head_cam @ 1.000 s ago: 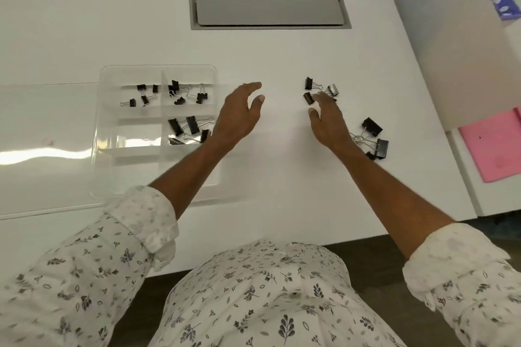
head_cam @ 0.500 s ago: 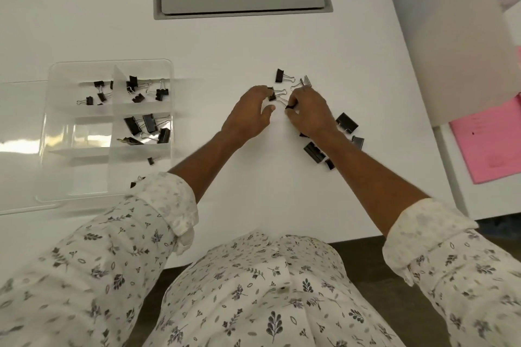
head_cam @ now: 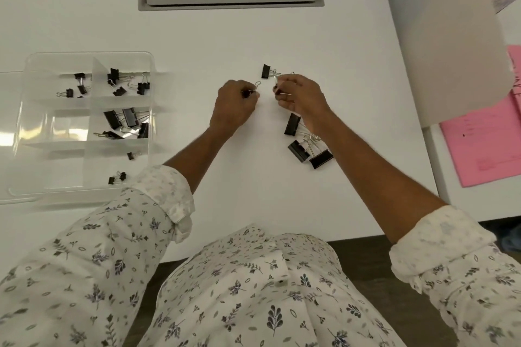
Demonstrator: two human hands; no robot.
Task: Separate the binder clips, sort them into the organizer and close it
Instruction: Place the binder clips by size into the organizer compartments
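1. Starting nearest, at the left of the frame, the organizer [head_cam: 56, 169] stands open on the desk [head_cam: 253, 191]. Its right-hand column holds tiny clips [head_cam: 117, 177] nearest, big ones [head_cam: 127, 121] in the middle and medium ones [head_cam: 127, 83] farthest. Small ones [head_cam: 76, 86] sit in the far left compartment.
2. Right of centre, three big clips [head_cam: 303, 146] lie on the desk with their wire handles tangled together, just beside the right wrist. They are not yet separated.
3. Centre frame, the left hand [head_cam: 234, 110] has its fingers curled and pinches a small clip [head_cam: 248, 92]. The right hand [head_cam: 301, 98] pinches the wire of a second clip [head_cam: 277, 84]. The two clips sit near each other but apart, so this pair looks pulled free.
4. Just beyond the right hand, one loose clip [head_cam: 265, 71] lies on the desk.
5. By my judgement, well over half the clips are sorted. What remains is dropping the two held clips in, untangling the three big ones, placing the loose one, then closing the organizer.
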